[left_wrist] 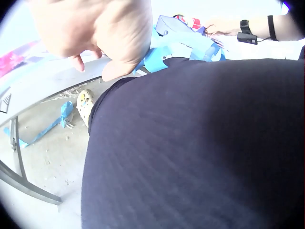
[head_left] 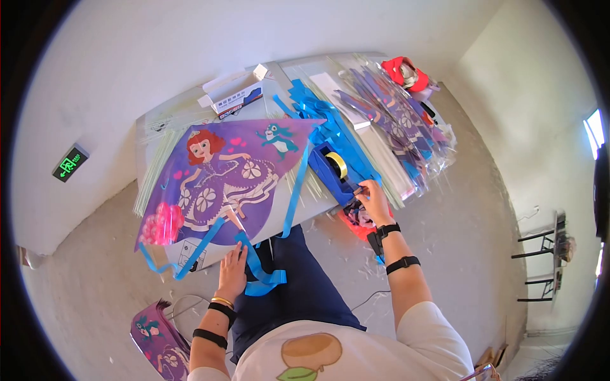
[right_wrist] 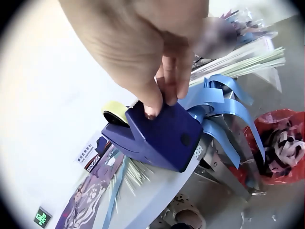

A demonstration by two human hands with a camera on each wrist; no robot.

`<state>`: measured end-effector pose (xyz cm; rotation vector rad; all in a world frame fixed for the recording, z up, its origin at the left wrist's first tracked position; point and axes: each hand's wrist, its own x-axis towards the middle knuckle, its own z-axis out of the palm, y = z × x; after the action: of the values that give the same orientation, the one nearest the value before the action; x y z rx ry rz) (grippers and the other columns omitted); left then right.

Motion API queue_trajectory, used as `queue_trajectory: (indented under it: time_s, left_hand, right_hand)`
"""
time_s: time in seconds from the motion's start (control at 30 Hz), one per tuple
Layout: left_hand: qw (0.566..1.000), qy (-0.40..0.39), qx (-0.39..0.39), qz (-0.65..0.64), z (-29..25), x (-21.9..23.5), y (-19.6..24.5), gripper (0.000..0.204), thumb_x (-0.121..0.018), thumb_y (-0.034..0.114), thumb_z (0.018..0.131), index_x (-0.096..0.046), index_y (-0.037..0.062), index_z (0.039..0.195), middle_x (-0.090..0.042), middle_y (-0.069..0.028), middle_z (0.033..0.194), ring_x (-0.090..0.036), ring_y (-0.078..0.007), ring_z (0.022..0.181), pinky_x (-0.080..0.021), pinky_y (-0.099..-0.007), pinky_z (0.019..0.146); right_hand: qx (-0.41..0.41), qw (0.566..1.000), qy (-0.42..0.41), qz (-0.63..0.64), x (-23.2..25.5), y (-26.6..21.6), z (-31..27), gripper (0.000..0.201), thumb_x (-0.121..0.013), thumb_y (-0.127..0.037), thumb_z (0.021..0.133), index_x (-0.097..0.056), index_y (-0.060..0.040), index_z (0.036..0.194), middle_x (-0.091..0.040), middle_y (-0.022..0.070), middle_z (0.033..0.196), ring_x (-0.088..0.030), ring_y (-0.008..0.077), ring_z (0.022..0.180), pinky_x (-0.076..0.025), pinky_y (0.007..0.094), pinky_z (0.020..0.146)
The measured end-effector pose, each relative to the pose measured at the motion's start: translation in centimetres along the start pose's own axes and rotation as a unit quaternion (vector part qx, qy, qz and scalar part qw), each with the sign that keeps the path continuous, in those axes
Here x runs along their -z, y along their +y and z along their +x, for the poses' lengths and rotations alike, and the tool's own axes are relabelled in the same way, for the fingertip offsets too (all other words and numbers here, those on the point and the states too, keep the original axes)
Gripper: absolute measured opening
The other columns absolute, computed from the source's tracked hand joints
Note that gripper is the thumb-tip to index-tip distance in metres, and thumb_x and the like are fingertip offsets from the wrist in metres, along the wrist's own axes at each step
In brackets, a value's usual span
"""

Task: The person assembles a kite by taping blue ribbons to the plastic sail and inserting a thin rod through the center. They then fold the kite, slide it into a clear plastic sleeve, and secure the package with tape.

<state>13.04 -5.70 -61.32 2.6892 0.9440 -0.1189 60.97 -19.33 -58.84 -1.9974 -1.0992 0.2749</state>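
A purple kite [head_left: 260, 178] printed with a red-haired princess lies across the table's near left part, with blue ribbon streamers [head_left: 297, 198] along its edges. My left hand [head_left: 233, 273] rests at its lower edge, fingers extended beside a blue ribbon that hangs over my lap. To the right stands a blue tape dispenser [head_left: 325, 178] holding a roll with a yellow core [head_left: 341, 166]. My right hand [head_left: 375, 202] is at the dispenser's cutter end, thumb and fingers pinching the tape there. In the right wrist view the fingertips [right_wrist: 151, 112] overlap the dispenser's front, and the tape is mostly hidden.
Behind the kite sits an open cardboard box [head_left: 236, 98]. Blue ribbons [head_left: 346, 143], pale thin sticks [head_left: 155, 168] and plastic-wrapped kites [head_left: 406, 120] cover other parts of the table. A red bag of scraps [head_left: 357, 217] hangs below the near edge. More printed sheets [head_left: 160, 336] lie at lower left.
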Motion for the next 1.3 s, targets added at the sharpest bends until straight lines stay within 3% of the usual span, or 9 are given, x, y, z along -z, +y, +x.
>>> queue_trajectory:
  time_s: [0.27, 0.47, 0.67, 0.73, 0.77, 0.97, 1.07, 1.13, 1.3]
  left_hand:
    - [1.0, 0.003, 0.003, -0.009, 0.0, 0.2, 0.3, 0.087, -0.067, -0.001, 0.073, -0.037, 0.0068, 0.154, -0.033, -0.0109, 0.16, -0.042, -0.0332, 0.136, -0.038, -0.0446, 0.111]
    - [1.0, 0.012, -0.001, -0.003, 0.0, 0.1, 0.2, 0.086, -0.067, -0.001, 0.072, -0.038, 0.0065, 0.153, -0.033, -0.0112, 0.16, -0.042, -0.0332, 0.136, -0.038, -0.0447, 0.111]
    - [1.0, 0.015, 0.001, -0.009, -0.1, 0.3, 0.4, 0.086, -0.068, -0.001, 0.072, -0.038, 0.0063, 0.152, -0.033, -0.0113, 0.16, -0.042, -0.0329, 0.136, -0.038, -0.0452, 0.112]
    - [1.0, 0.013, 0.003, -0.008, 0.0, 0.1, 0.3, 0.086, -0.068, -0.001, 0.072, -0.038, 0.0063, 0.152, -0.033, -0.0113, 0.16, -0.041, -0.0328, 0.136, -0.038, -0.0452, 0.112]
    - [1.0, 0.012, 0.005, -0.005, 0.0, -0.1, 0.2, 0.086, -0.068, -0.001, 0.072, -0.038, 0.0065, 0.153, -0.033, -0.0112, 0.16, -0.041, -0.0328, 0.136, -0.038, -0.045, 0.112]
    - [1.0, 0.002, 0.005, -0.01, 0.0, 0.3, 0.4, 0.087, -0.069, 0.0, 0.072, -0.037, 0.0067, 0.153, -0.032, -0.0112, 0.161, -0.041, -0.0327, 0.137, -0.037, -0.0448, 0.113]
    - [1.0, 0.004, 0.005, -0.007, 0.0, 0.2, 0.3, 0.087, -0.069, 0.0, 0.072, -0.037, 0.0066, 0.153, -0.032, -0.0112, 0.16, -0.041, -0.0327, 0.137, -0.037, -0.0449, 0.113]
    - [1.0, 0.008, 0.004, -0.009, 0.0, 0.2, 0.4, 0.087, -0.069, 0.0, 0.072, -0.037, 0.0065, 0.153, -0.032, -0.0113, 0.16, -0.041, -0.0327, 0.137, -0.037, -0.0449, 0.113]
    - [1.0, 0.003, 0.013, 0.002, 0.0, 0.0, 0.4, 0.085, -0.067, -0.001, 0.073, -0.038, 0.0061, 0.152, -0.032, -0.0108, 0.161, -0.041, -0.0327, 0.137, -0.037, -0.0446, 0.113]
  right_hand:
    - [-0.004, 0.999, -0.025, -0.038, -1.6, -1.6, 2.3, 0.032, -0.078, -0.007, 0.081, -0.065, -0.0067, 0.111, -0.062, 0.0094, 0.106, -0.065, 0.023, 0.087, -0.055, 0.0354, 0.078]
    - [-0.035, 0.996, -0.067, -0.037, -2.0, 0.7, 4.5, 0.02, -0.074, -0.015, 0.084, -0.073, -0.0053, 0.101, -0.064, 0.0104, 0.102, -0.064, 0.0198, 0.083, -0.053, 0.0325, 0.076]
    - [-0.133, 0.986, -0.095, 0.028, -2.5, 0.3, 5.4, 0.02, -0.072, -0.012, 0.086, -0.07, 0.003, 0.098, -0.073, 0.0116, 0.087, -0.069, 0.0209, 0.075, -0.054, 0.0316, 0.07]
    - [-0.264, 0.942, -0.039, 0.204, -2.9, 0.3, 5.3, 0.017, -0.069, -0.012, 0.09, -0.07, 0.003, 0.097, -0.073, 0.0093, 0.09, -0.07, 0.0182, 0.081, -0.054, 0.0295, 0.072]
    - [-0.263, 0.942, -0.04, 0.203, -2.8, 0.4, 5.1, 0.017, -0.069, -0.012, 0.09, -0.07, 0.003, 0.097, -0.073, 0.0093, 0.09, -0.07, 0.0182, 0.081, -0.054, 0.0295, 0.072]
    - [-0.264, 0.937, -0.035, 0.225, -2.1, 0.5, 3.0, 0.016, -0.066, -0.012, 0.092, -0.067, 0.0035, 0.096, -0.071, 0.0108, 0.094, -0.07, 0.0183, 0.083, -0.055, 0.0278, 0.08]
    - [-0.263, 0.897, -0.008, 0.354, -1.9, 0.1, 1.9, 0.013, -0.064, -0.01, 0.091, -0.063, 0.0027, 0.092, -0.069, 0.0107, 0.093, -0.069, 0.0198, 0.088, -0.056, 0.0306, 0.088]
    - [-0.259, 0.879, -0.034, 0.398, -2.1, 0.7, 1.6, 0.009, -0.063, -0.007, 0.091, -0.061, 0.0005, 0.087, -0.065, 0.0087, 0.095, -0.067, 0.023, 0.098, -0.052, 0.0379, 0.105]
    - [-0.256, 0.868, -0.026, 0.425, -2.6, 0.5, 1.0, 0.008, -0.061, -0.005, 0.09, -0.058, -0.0005, 0.084, -0.062, 0.0078, 0.093, -0.067, 0.0245, 0.101, -0.051, 0.0413, 0.107]
